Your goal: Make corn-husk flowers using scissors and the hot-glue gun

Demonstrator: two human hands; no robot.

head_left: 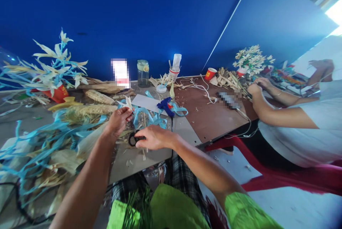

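A small pale husk flower (128, 103) is pinched upright between the thumb and fingers of my left hand (121, 119). To its right, my right hand (156, 137) has its fingers and thumb around the black loop handles of a pair of scissors (132, 139) low over the table; the blades are hard to make out. Light-blue ribbon (149, 116) lies in loops just beyond my hands. Behind the ribbon, a blue glue gun (166, 106) rests beside a white sheet (146, 103), its dark cord running toward the table's front edge.
Corn husks and blue strips (64, 150) pile up at left, near a red cup of husk flowers (57, 93). A glass jar (143, 74) stands by the blue wall. At right are a red paper cup (211, 74), a power strip (228, 100) and a co-worker's hands (258, 86).
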